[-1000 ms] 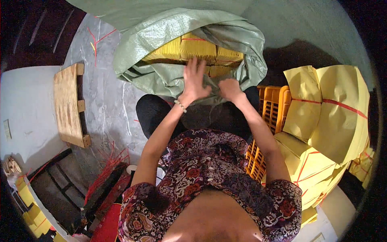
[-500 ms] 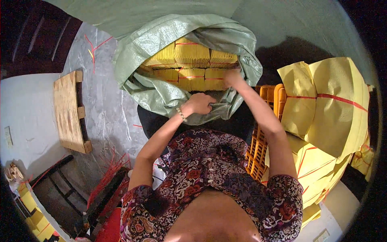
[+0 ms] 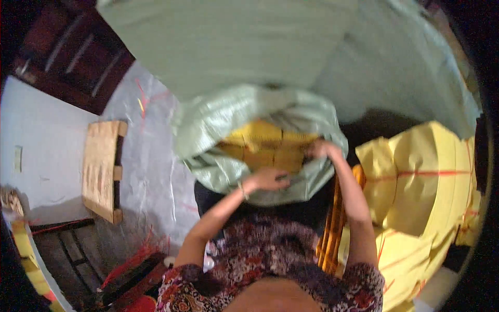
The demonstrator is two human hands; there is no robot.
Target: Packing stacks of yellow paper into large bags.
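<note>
A pale green woven sack [image 3: 244,101] lies with its mouth toward me, its rim folded back in loose creases. Inside sit stacked bundles of yellow paper [image 3: 260,132], packed in rows. My left hand [image 3: 267,180] rests at the sack's near rim, fingers curled on the material. At the right side of the mouth, my right hand [image 3: 322,149] reaches in between the rim and the bundles; its fingers are blurred and partly hidden.
Large stacks of yellow paper [image 3: 416,182] tied with red string stand at my right, beside an orange plastic crate [image 3: 332,229]. Big filled green sacks [image 3: 234,41] rise beyond the open one. A wooden pallet [image 3: 101,169] and red strings [image 3: 140,260] are on the left.
My view has tilted, so the sack, both hands and the stacks sit lower in the picture. Both hands keep about the same places on the sack. The picture is now blurred.
</note>
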